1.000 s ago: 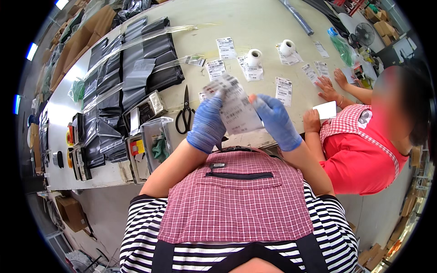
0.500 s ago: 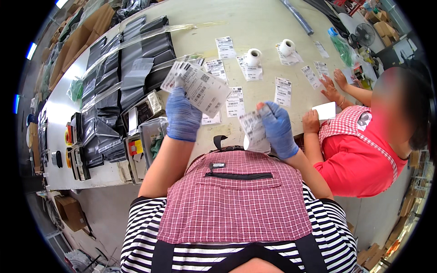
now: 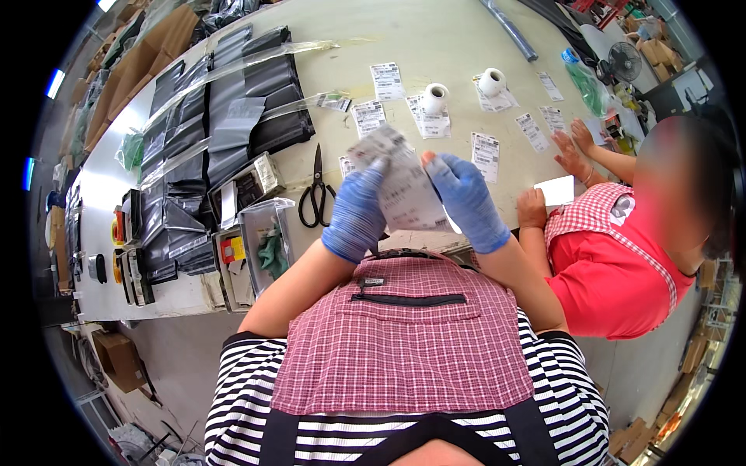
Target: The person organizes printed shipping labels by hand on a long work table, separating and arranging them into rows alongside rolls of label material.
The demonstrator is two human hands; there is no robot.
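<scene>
White labels (image 3: 410, 193), print blurred, tilted between both gloved hands (image 3: 354, 211)

Both arms reach forward from the torso, elbows bent and spread to either side, so that the left forearm (image 3: 291, 287) slants inward to the right and the right forearm (image 3: 530, 293) slants inward to the left. The forearms are bare, between black-edged striped sleeves and blue gloves at the wrists. The left hand (image 3: 355, 208) and the right hand (image 3: 466, 200) are raised side by side, apart, over the near edge of the bench (image 3: 443, 35), at about the same height. Each is closed in a grip, thumb uppermost and pointing away from the body. The right thumb's tip is uncovered; the fingers beneath are largely hidden.
</scene>
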